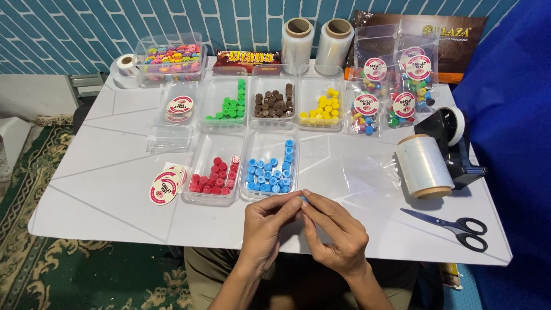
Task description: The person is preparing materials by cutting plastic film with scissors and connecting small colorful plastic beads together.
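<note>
From the head view, the left hand (pixel 265 228) and the right hand (pixel 336 234) meet at the near edge of the white table (pixel 115 189), fingertips pinched together on a small blue piece (pixel 302 198) that barely shows between them. Both grips are narrow, closed on that piece. Just beyond the hands sits a clear tray of blue pieces (pixel 270 171), and beside it toward the left edge a tray of red pieces (pixel 215 177). Round stickers (pixel 165 187) lie left of that. Toward the right edge a roll of clear film (pixel 425 166) lies near black scissors (pixel 453 225). Trays of green, brown and yellow pieces line the far side.
</note>
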